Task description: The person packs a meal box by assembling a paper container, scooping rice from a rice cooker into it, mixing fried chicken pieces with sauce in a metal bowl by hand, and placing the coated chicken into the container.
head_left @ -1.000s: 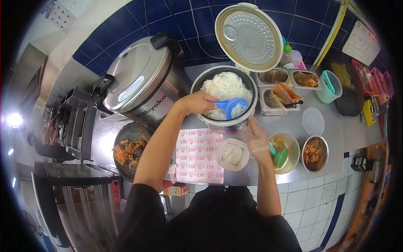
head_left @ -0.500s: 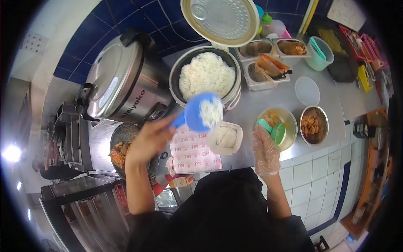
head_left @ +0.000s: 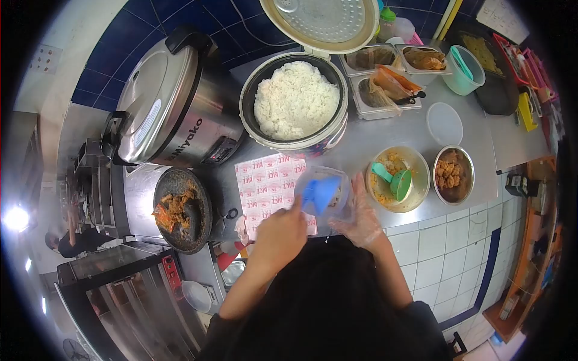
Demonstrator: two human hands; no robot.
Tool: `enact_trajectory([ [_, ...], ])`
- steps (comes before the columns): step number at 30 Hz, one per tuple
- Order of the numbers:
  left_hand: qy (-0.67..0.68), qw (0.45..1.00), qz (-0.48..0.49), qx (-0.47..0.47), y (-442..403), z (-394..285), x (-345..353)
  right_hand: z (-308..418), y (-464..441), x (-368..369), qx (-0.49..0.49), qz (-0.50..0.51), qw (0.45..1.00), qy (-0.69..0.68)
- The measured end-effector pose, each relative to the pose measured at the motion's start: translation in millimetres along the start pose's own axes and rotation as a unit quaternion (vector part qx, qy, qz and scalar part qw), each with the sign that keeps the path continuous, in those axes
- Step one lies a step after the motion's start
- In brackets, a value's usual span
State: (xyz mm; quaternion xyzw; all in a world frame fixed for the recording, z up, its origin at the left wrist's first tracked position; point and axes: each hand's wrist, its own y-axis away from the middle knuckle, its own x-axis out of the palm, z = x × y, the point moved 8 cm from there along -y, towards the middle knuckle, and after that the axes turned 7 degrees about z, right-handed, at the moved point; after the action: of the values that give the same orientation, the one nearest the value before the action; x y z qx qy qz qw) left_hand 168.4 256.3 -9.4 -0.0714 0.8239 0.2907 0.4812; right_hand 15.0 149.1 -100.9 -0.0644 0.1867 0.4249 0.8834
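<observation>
My left hand, bare, is closed round the handle of a blue rice scoop. The scoop's blade is tipped over a small whitish food box and hides much of its inside. My right hand, in a clear plastic glove, cradles the box's right side and near corner between thumb and fingers. Under and left of the box lies red-and-white printed wrapping paper. Beyond them, cooked rice fills the open rice cooker. A bowl with yellowish food and a green scoop stands right of my gloved hand.
A large closed Miyako cooker stands at left, behind a stone mortar with reddish food. A steel bowl of browned pieces, metal trays, a round lid and a pale green tub are at right. Another person is far left.
My left hand has brought the scoop down and right, onto the box. My gloved right hand has moved from beside the yellowish food's bowl to the box.
</observation>
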Motion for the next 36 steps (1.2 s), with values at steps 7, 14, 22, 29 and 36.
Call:
enact_trajectory([
  [7, -0.13, 0.991, 0.034, -0.019, -41, 5, 35, -33, -48, 38, -0.133, 0.04, 0.985, -0.1],
  [14, -0.216, 0.976, 0.007, -0.031, -35, -3, 7, -39, -52, 48, -0.175, 0.013, 0.982, -0.067],
  [22, -0.242, 0.97, 0.024, -0.023, -45, -12, 15, -66, -51, 62, -0.122, 0.013, 0.989, -0.083],
  [29, -0.202, 0.977, 0.061, -0.013, -49, -10, -27, -81, -55, 73, -0.143, -0.025, 0.989, -0.028],
  [36, -0.26, 0.962, 0.071, 0.038, -94, -7, -14, -60, -76, 66, -0.196, 0.019, 0.972, -0.132],
])
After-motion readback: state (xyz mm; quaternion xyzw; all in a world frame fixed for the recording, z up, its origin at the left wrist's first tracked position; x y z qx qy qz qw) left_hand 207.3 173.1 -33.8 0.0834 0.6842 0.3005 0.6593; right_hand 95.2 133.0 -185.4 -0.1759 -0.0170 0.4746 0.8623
